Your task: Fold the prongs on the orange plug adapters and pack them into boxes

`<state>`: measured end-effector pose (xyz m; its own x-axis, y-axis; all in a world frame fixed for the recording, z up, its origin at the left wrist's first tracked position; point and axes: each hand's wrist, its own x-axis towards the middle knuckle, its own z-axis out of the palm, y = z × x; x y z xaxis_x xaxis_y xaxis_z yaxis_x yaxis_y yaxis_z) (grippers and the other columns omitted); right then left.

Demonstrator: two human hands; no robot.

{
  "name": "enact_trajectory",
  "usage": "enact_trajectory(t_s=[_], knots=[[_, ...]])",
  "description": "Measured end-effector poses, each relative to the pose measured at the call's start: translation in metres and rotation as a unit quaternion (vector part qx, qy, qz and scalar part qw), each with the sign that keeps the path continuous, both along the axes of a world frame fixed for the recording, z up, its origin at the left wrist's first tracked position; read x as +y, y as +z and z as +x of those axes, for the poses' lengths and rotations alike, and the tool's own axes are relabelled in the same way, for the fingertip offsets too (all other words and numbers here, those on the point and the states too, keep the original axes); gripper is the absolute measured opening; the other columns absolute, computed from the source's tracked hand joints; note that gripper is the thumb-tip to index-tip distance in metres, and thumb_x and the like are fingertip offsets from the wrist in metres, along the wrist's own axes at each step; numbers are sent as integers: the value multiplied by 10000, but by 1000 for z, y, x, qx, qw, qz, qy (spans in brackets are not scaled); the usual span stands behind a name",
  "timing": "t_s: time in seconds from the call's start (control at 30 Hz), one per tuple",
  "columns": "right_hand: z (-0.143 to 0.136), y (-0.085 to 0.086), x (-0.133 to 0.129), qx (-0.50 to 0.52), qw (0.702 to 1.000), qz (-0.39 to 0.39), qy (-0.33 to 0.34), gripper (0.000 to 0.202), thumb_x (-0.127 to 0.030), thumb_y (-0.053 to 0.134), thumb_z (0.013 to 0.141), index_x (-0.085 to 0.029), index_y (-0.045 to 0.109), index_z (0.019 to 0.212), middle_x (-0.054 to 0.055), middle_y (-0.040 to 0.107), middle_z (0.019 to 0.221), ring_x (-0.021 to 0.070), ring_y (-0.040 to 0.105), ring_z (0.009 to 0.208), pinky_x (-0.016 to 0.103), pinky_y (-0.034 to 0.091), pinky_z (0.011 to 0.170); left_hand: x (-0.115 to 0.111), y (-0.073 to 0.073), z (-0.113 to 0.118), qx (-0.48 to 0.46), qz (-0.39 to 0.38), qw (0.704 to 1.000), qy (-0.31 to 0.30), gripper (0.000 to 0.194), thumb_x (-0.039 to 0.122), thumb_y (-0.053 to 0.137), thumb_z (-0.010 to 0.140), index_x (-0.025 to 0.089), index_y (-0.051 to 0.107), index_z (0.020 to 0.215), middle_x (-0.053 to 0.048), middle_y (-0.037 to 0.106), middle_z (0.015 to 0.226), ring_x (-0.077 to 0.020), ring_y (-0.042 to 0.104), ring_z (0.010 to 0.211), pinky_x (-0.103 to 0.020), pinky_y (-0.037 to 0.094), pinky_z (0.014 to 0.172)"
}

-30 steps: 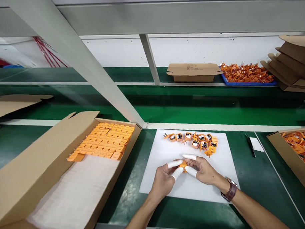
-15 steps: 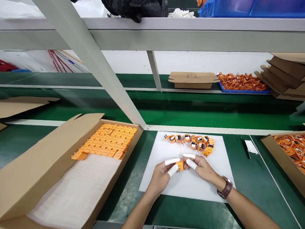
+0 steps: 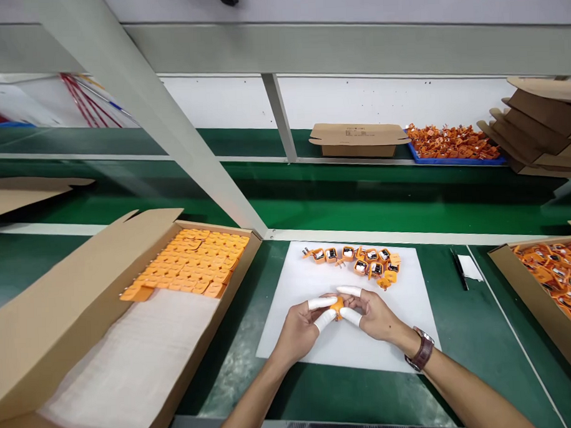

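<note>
Part [image 3: 337, 306], small & orange, is pinched btwn the white-capped fingers of L hand [image 3: 296, 331] & R hand [image 3: 381, 318], low over a white sheet [image 3: 300, 285] on the green table [image 3: 362, 398]. Just beyond the grip, loose orange plugs [image 3: 347, 253] lie on the same sheet; L of it, an open cardboard box [image 3: 236, 290] has orange rows [image 3: 203, 260] at its far end, w/ white lining [image 3: 136, 363] nearer. R of it are a black pen [image 3: 459, 270], white slip [image 3: 470, 267] & 2nd box [image 3: 526, 287] w/ jumbled orange pcs [image 3: 559, 279].

A factory-style assembly workstation, shown by its green workbench [image 3: 487, 344], metal-framed shelving [image 3: 336, 47] and parts-filled cartons [image 3: 242, 256].
</note>
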<state>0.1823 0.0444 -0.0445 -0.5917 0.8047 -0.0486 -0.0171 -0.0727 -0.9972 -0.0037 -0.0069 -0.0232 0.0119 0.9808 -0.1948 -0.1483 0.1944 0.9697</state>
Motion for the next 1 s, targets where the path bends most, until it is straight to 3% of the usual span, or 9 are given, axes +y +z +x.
enact_trajectory(t_s=[0.27,0.43,0.6,0.73,1.0], knots=[[-3,0,3,24,999,-21,-7,537,-441,743,824,-197,588,1276,56,707,1005,177,669,868,381,559,856,-2,-6,1,15,8,999,29,297,343,816,729,225,790,1001,-67,770,1168,-319,698,1135,-462,538,1039],[-3,2,4,48,998,-43,-21,615,-467,777,782,-177,565,1282,54,717,1002,170,698,846,390,566,873,-11,0,2,42,15,999,6,373,368,803,745,222,763,1086,-74,738,1240,-313,652,1214,-446,483,1101],[-2,3,4,63,996,-57,-30,627,-464,794,764,-172,567,1270,72,731,1031,193,712,912,414,562,906,-16,5,6,78,11,997,8,483,356,827,714,197,724,1159,-97,689,1320,-318,671,1181,-435,528,1059],[0,2,4,68,996,-56,-24,596,-445,784,785,-165,568,1264,86,741,1042,208,715,924,437,555,919,-9,4,5,58,16,998,22,409,402,793,742,180,752,1084,-108,736,1236,-314,664,1194,-456,496,1089],[2,-4,2,47,998,-33,-5,549,-384,753,824,-174,567,1296,61,714,1015,170,676,866,375,553,847,-2,-1,7,37,2,998,43,388,328,873,649,165,775,986,-104,802,1047,-312,754,996,-466,593,962]])
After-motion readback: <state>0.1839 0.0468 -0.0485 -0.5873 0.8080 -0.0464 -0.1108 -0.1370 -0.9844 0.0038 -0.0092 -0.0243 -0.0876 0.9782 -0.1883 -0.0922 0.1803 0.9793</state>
